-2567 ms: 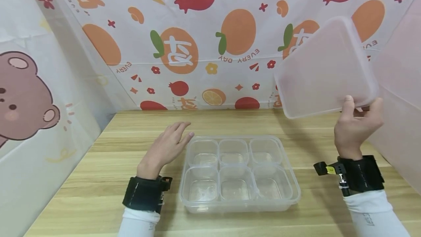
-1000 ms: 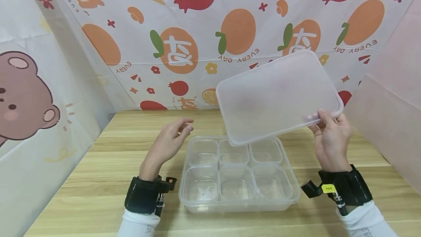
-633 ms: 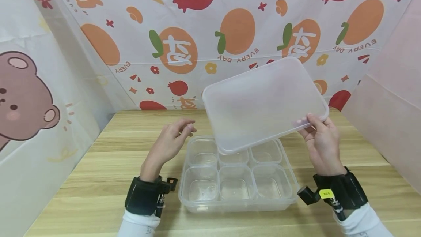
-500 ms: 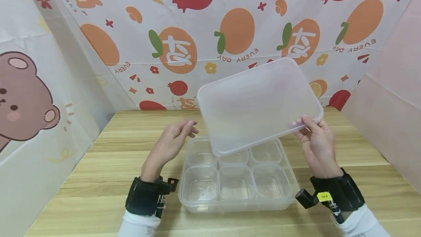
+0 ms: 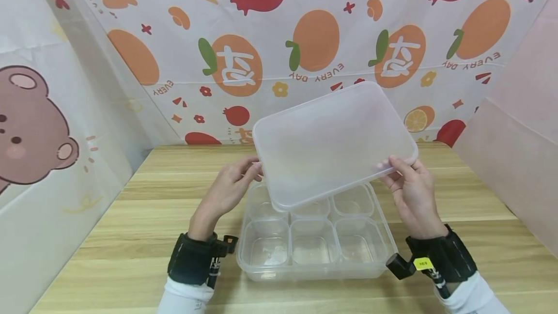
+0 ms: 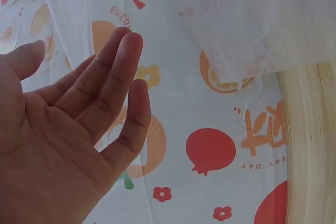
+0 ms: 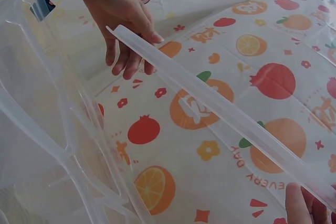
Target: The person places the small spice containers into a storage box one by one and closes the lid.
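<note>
A translucent plastic lid [image 5: 331,144] hangs tilted over the back part of a clear plastic food container [image 5: 314,273], partly hiding it. My right hand [image 5: 411,197] pinches the lid near its right lower corner, thumb on the near face. At the lid's left edge, my left hand [image 5: 228,190] has its fingers loosely bent. In the left wrist view the left hand [image 6: 84,114] shows a gap between thumb and fingers, with nothing gripped. The right wrist view shows the lid [image 7: 210,103] edge-on, its far end between the left thumb and fingers; contact is unclear.
Several small clear boxes [image 5: 315,243] sit in rows inside the container, with no contents visible. The wooden table [image 5: 144,236] runs beneath. Printed cloth hangs close behind as a fruit-patterned backdrop [image 5: 270,62], and on the left with a bear print [image 5: 35,125].
The right hand has brought the lid left and down from the upper right, over the container. The left hand has shifted slightly right, and the lid's left edge has come up to it.
</note>
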A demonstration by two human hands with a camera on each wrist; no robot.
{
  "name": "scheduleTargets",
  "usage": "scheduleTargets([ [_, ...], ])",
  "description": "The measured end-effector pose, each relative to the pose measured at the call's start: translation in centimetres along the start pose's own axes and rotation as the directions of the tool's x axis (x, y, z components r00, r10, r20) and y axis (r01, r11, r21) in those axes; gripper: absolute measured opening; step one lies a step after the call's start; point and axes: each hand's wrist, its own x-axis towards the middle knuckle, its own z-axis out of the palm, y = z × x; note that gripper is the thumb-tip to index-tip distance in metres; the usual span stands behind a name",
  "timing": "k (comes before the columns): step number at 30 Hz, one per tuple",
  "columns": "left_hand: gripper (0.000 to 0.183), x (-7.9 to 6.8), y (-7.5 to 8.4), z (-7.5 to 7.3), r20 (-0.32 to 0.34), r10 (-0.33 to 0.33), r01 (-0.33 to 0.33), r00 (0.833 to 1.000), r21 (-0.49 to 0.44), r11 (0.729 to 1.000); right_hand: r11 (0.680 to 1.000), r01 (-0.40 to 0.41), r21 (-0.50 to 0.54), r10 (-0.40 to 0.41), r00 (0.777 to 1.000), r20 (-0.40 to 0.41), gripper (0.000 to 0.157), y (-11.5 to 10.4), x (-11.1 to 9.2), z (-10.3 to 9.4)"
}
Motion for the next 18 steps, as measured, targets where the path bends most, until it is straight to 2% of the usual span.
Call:
scheduleTargets([
  [5,0.033,-0.01,0.03,-0.09,-0.034,-0.046,0.046,0.998,0.013,0.999,0.998,-0.027,-0.048,0.03,0.998,0.054,0.037,0.09,-0.07,0.0],
  [8,0.032,-0.01,0.03,-0.06,-0.055,-0.079,0.079,0.995,0.01,0.997,0.995,-0.017,-0.1,0.025,0.996,0.088,0.049,0.15,-0.1,0.01],
  [13,0.03,0.02,0.09,-0.11,-0.086,-0.104,0.105,0.991,0.006,0.994,0.971,0.089,-0.224,-0.063,0.991,0.121,0.048,0.21,-0.3,0.0],
  [18,0.026,0.11,0.18,-0.3,-0.111,-0.107,0.108,0.988,0.002,0.994,0.926,0.22,-0.308,-0.173,0.969,0.173,0.049,0.18,-0.51,0.07],
])
